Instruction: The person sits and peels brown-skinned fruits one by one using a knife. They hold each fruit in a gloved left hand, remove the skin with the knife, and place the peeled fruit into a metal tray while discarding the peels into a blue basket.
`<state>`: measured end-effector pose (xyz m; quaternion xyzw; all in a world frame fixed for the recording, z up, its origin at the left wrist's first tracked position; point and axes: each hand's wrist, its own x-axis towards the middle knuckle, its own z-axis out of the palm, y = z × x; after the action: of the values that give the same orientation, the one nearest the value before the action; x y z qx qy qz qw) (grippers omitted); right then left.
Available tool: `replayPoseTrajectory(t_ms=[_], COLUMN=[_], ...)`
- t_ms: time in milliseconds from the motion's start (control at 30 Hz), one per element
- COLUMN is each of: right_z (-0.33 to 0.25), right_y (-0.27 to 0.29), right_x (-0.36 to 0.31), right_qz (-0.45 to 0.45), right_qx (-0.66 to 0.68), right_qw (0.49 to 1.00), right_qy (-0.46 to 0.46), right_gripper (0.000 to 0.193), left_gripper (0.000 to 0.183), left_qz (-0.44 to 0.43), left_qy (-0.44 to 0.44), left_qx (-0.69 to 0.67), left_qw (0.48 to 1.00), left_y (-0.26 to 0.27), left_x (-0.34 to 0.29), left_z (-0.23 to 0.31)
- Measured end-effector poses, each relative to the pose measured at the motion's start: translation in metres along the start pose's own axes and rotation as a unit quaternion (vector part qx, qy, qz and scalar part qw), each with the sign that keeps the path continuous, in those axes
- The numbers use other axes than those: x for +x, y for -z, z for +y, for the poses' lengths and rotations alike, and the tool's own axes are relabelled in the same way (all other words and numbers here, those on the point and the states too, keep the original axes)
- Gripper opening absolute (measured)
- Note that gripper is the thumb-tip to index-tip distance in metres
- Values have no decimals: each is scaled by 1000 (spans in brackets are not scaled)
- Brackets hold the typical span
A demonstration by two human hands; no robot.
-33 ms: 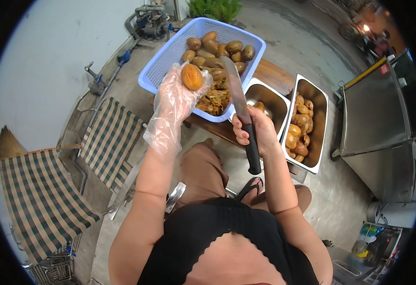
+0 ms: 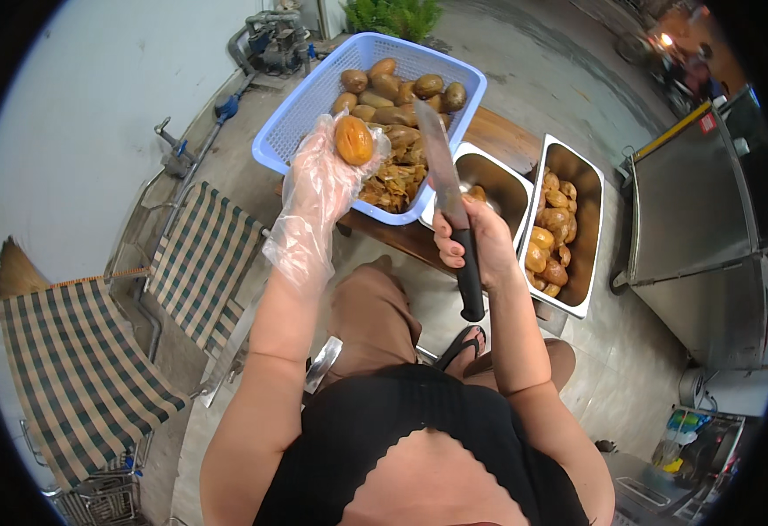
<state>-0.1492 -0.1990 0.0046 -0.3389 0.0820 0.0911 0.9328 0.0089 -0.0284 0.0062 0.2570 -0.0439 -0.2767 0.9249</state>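
In my left hand [image 2: 318, 167], inside a clear plastic glove, rests a peeled oval orange-brown fruit [image 2: 354, 140], held over the near left side of a blue plastic basket [image 2: 271, 147]. My bare right hand [image 2: 480, 235] grips the black handle of a large knife [image 2: 439, 158]. Its blade points up and away over the basket, apart from the fruit. Whole brown oval fruits [image 2: 386, 86] lie at the basket's far side, with a heap of brown peels [image 2: 392, 188] nearer me. Fingers of my right hand wrap the handle in front of a small steel pan [image 2: 511, 188].
A deeper steel pan [image 2: 591, 254] holding several peeled fruits stands at the right. Both pans and the basket are on a low wooden table [image 2: 498, 131]. Checkered folding chairs [image 2: 85, 368] are at the left, a steel cabinet [image 2: 695, 237] at the right. A motorbike [image 2: 678, 74] is far behind.
The knife and my right hand have shifted very slightly; the fruit stays in my left hand. In the far background the motorbike has moved a little.
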Motion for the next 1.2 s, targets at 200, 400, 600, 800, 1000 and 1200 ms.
replayPoseTrajectory(t_ms=[200,400,600,800,1000,1200], right_z=[-25,-40,-50,-80,-103,-105], right_y=[37,90,110,115,93,87], right_x=[-65,-142,-178,-174,-161,-143], right_qz=[-4,47,72,75,34,23], right_qx=[33,17,38,-1,-40,8], right_qw=[992,973,955,957,938,922], right_qy=[122,227,285,280,343,387], right_gripper=[61,61,64,68,67,62], left_gripper=[36,38,44,41,37,35], left_qz=[-59,-131,-94,-86,38,141], left_qy=[49,143,-47,-58,-126,-55], left_qx=[154,469,844,811,626,705], left_qw=[985,862,527,575,769,693], left_y=[-27,-91,-70,-111,-64,12], left_x=[15,2,22,-3,57,143], left_z=[-25,-106,-170,-144,-38,14])
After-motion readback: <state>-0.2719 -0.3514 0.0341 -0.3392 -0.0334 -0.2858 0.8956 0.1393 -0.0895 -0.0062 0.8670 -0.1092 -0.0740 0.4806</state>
